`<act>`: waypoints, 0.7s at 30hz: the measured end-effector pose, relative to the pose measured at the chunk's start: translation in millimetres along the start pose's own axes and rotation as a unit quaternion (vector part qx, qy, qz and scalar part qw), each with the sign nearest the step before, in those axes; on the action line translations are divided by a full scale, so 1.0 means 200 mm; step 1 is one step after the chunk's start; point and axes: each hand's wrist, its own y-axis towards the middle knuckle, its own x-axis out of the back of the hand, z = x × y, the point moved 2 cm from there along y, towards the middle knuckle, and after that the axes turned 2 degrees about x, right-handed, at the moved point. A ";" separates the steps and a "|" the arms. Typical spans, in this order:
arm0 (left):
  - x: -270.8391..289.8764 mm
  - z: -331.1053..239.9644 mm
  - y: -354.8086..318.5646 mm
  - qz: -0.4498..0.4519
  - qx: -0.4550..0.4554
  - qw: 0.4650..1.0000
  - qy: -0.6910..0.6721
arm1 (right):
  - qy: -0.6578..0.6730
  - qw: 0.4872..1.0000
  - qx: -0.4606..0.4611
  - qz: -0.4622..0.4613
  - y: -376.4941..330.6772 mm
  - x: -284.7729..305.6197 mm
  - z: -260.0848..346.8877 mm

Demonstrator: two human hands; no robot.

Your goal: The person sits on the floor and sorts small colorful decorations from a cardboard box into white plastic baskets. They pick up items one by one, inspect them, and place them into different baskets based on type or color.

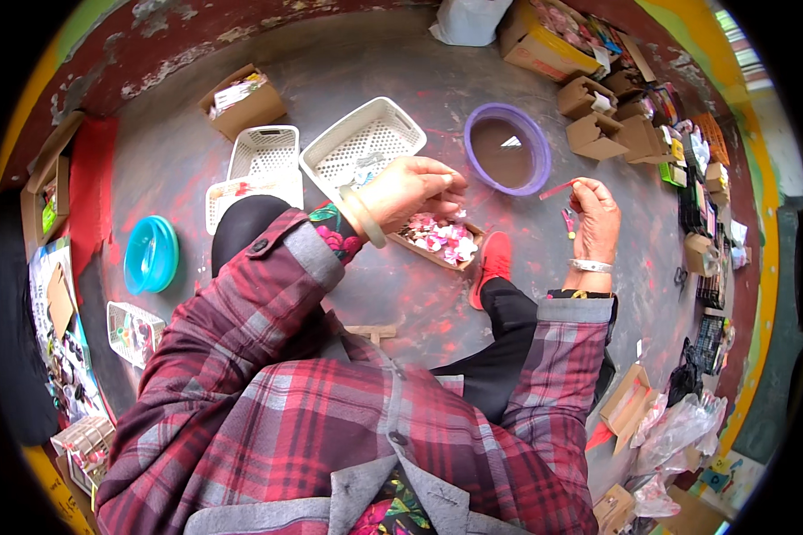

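My right hand (pixel 595 218) is closed, with thumb and forefinger pinching a thin red strip (pixel 558 190) that points left toward the purple basin. Beside its lower fingers shows a small pink and yellow tool (pixel 569 224); whether the hand touches it cannot be made out. My left hand (pixel 415 192) is raised over the floor, its fingers curled together; what they hold, if anything, is too small or hidden to name. Just under it stands an open cardboard box of pink and white flowers (pixel 444 239), partly covered by that hand.
Ahead stands a purple basin (pixel 545 160) of brownish water. White plastic baskets (pixel 401 116) and a cardboard box (pixel 250 111) are at the far left. Stacked turquoise bowls (pixel 152 254) sit on the left. Cartons and goods (pixel 598 134) line the right wall. My red shoe (pixel 496 260) is near the flowers.
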 end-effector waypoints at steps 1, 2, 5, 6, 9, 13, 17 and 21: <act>0.00 0.00 0.01 0.000 -0.003 1.000 0.003 | -0.055 0.998 -0.010 0.001 0.02 0.07 0.00; -0.01 0.00 0.01 0.000 -0.005 1.000 0.005 | -0.109 0.994 -0.020 0.002 0.04 0.15 0.00; -0.02 0.01 0.01 -0.005 -0.002 1.000 0.004 | -0.253 0.967 -0.036 -0.017 0.09 0.41 -0.13; -0.02 0.02 0.02 -0.005 -0.002 1.000 0.002 | -0.300 0.953 -0.034 -0.022 0.10 0.49 -0.18; -0.04 0.02 0.03 -0.008 0.008 1.000 0.004 | -0.496 0.865 -0.071 -0.029 0.12 0.69 -0.25; -0.04 0.04 0.05 -0.008 0.010 1.000 0.006 | -0.552 0.814 -0.152 -0.100 0.10 0.77 -0.27; -0.05 0.05 0.06 -0.002 0.011 1.000 0.005 | -0.530 0.835 -0.052 -0.136 0.12 0.98 -0.46; -0.03 0.05 0.06 -0.009 0.010 1.000 0.004 | -0.551 0.802 -0.179 -0.146 0.14 0.91 -0.39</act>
